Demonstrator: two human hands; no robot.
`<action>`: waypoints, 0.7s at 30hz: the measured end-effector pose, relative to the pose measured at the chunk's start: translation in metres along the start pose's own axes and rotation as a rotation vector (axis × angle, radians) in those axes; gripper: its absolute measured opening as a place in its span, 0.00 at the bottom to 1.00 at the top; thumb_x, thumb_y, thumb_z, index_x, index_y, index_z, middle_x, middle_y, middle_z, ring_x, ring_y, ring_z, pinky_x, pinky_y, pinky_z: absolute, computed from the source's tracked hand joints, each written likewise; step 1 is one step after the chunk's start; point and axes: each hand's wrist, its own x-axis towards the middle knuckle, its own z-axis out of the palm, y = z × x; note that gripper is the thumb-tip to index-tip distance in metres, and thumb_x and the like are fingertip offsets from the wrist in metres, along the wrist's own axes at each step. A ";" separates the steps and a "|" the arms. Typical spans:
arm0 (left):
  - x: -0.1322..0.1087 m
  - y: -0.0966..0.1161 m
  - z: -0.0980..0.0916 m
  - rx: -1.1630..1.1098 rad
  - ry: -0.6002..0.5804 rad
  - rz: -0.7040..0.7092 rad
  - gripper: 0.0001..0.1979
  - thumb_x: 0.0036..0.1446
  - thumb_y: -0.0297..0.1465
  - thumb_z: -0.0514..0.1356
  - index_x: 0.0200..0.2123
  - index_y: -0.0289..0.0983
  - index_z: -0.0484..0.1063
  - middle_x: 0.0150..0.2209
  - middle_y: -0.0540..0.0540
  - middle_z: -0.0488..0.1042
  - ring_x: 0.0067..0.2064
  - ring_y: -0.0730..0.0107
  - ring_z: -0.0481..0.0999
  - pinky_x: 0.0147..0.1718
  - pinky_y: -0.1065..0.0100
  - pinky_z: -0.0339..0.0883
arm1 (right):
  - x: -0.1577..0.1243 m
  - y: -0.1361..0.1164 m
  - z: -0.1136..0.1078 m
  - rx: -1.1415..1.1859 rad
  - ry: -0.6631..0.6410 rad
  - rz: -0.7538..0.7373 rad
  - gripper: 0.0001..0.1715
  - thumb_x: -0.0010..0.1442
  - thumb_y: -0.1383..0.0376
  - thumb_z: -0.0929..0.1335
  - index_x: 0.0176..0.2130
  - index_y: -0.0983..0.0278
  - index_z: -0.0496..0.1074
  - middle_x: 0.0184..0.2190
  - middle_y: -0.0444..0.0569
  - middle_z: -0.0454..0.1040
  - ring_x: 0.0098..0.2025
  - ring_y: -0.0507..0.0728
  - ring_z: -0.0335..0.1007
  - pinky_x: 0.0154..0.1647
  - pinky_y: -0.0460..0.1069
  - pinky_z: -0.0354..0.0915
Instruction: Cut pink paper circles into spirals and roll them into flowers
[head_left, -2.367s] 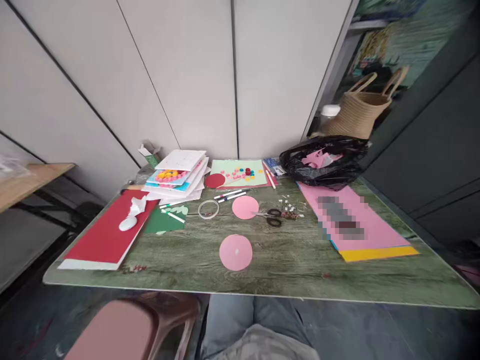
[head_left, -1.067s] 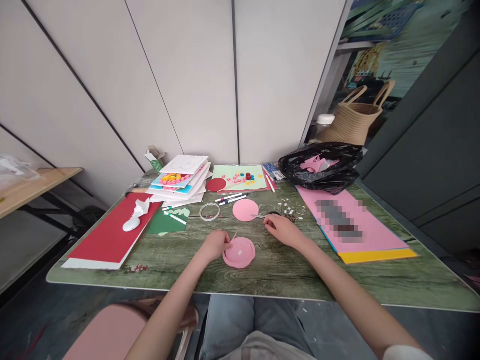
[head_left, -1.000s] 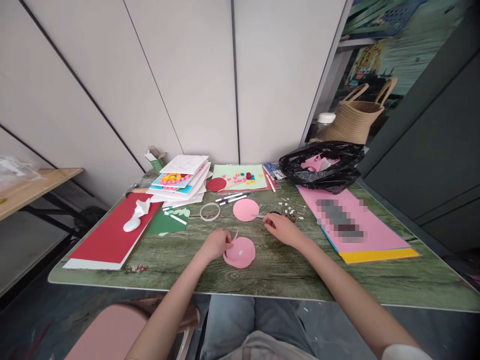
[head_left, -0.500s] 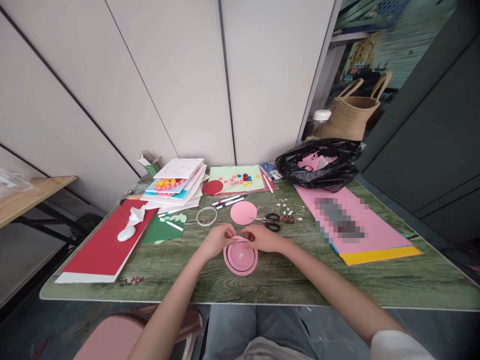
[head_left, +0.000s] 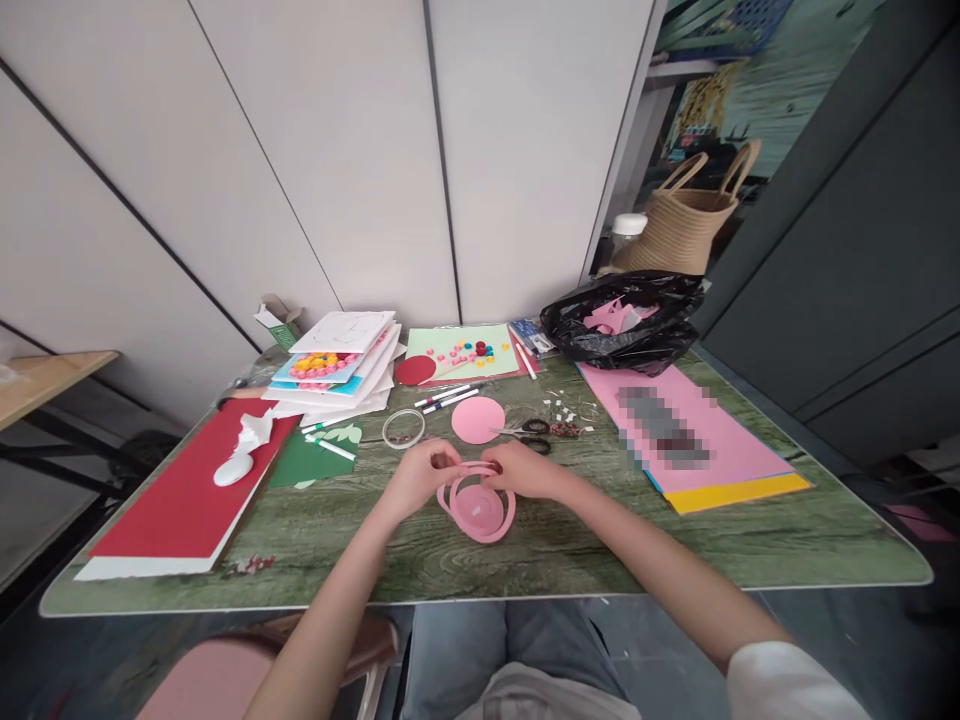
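Note:
A pink paper disc cut into a spiral (head_left: 477,508) lies on the green wood-grain table (head_left: 570,545) in front of me. My left hand (head_left: 421,471) pinches the spiral's outer strip at its far left. My right hand (head_left: 525,469) pinches the same strip at the far right. Between them the strip is lifted off the disc while the centre hangs lower. Just beyond my hands lie a second whole pink disc (head_left: 478,419) and black-handled scissors (head_left: 534,434).
Red card with a white lump (head_left: 172,490) lies left, beside green paper and pens. A stack of craft sheets (head_left: 337,365), a tape ring (head_left: 403,428) and a bead sheet sit behind. Pink and yellow sheets (head_left: 705,455) and a black bag (head_left: 622,325) are right.
Both hands came into view and went to the near pink disc. The right hand moved from near the scissors to the spiral. The outer strip is now raised off the table.

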 end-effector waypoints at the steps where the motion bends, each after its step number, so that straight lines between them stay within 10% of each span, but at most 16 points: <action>1: 0.000 0.009 -0.004 -0.032 0.016 0.006 0.12 0.46 0.38 0.62 0.26 0.34 0.69 0.21 0.50 0.70 0.22 0.74 0.66 0.21 0.73 0.57 | -0.001 -0.004 -0.008 0.009 0.034 -0.003 0.08 0.50 0.64 0.69 0.24 0.65 0.68 0.19 0.40 0.66 0.23 0.49 0.58 0.23 0.43 0.47; 10: 0.020 0.070 -0.035 -0.209 0.232 0.234 0.10 0.46 0.35 0.63 0.30 0.34 0.72 0.24 0.51 0.69 0.25 0.76 0.68 0.24 0.74 0.62 | -0.012 -0.037 -0.079 0.133 0.386 -0.031 0.08 0.56 0.62 0.64 0.32 0.64 0.69 0.23 0.40 0.67 0.25 0.49 0.58 0.25 0.43 0.49; 21: 0.079 0.031 -0.013 -0.344 0.089 0.002 0.13 0.47 0.40 0.62 0.30 0.35 0.72 0.23 0.51 0.70 0.26 0.74 0.68 0.25 0.73 0.62 | 0.010 0.028 -0.050 0.296 0.231 0.086 0.11 0.58 0.60 0.64 0.39 0.63 0.68 0.27 0.44 0.74 0.26 0.52 0.70 0.26 0.44 0.61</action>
